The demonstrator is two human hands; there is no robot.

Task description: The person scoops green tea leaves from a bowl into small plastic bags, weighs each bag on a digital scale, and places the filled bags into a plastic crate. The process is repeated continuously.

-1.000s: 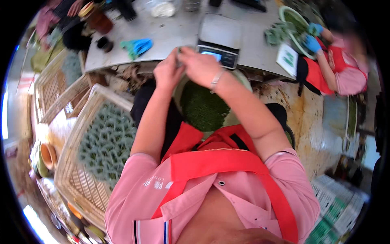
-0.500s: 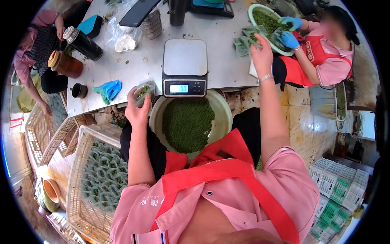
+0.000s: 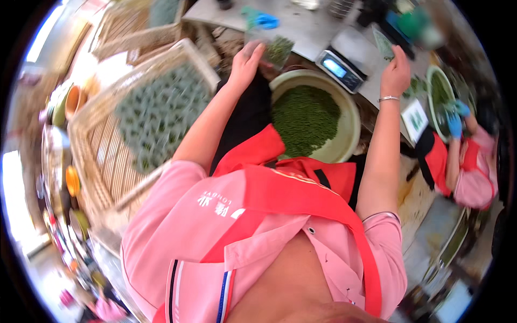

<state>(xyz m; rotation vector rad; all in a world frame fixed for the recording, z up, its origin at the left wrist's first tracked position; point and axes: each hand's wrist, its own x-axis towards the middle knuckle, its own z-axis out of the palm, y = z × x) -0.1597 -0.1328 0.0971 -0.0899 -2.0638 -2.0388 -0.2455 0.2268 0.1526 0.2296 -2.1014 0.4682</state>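
My left hand is closed on a small clear bag of green leaves, left of the scale. My right hand grips another clear bag with some green in it, raised beside the scale's right side. The digital scale sits at the table edge with its display lit and its plate partly blurred. Below it, between my legs, is a pale green tub with a mass of small dark green leaves. At my left stands a plastic crate packed with several filled bags.
The metal table holds a blue glove and dark containers. More crates stand at back left. A co-worker in blue gloves works at a green bowl on the right. Another person is at lower left.
My view has swung left toward the crate. My hands, together a second ago, are apart. My right hand, earlier reaching to bags by the co-worker's bowl, now holds one near the scale.
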